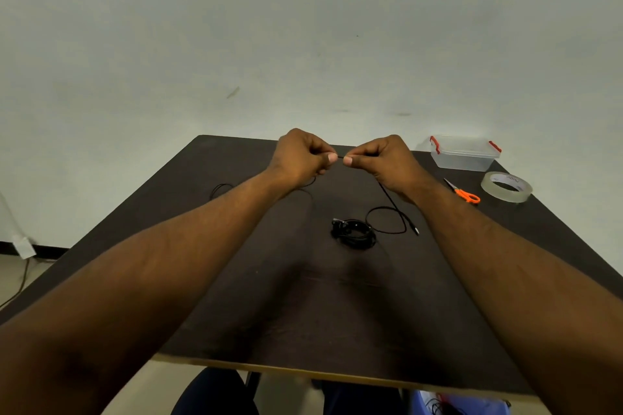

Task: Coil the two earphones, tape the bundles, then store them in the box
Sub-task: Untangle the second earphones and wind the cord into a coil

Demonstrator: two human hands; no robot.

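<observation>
1 coiled earphone (354, 233), 1 seemingly loose (391, 212)

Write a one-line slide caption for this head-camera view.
Both hands, left and right, pinch a thin black earphone cable above a dark wooden table.

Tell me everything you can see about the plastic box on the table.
The plastic box is a small rectangular container of clear or frosted plastic with a lid on top and a red latch at each end. It sits upright at the table's far right corner, just beyond the tape roll and the orange-handled scissors, apart from both. Neither hand touches it. Nothing shows through its cloudy walls.
</observation>
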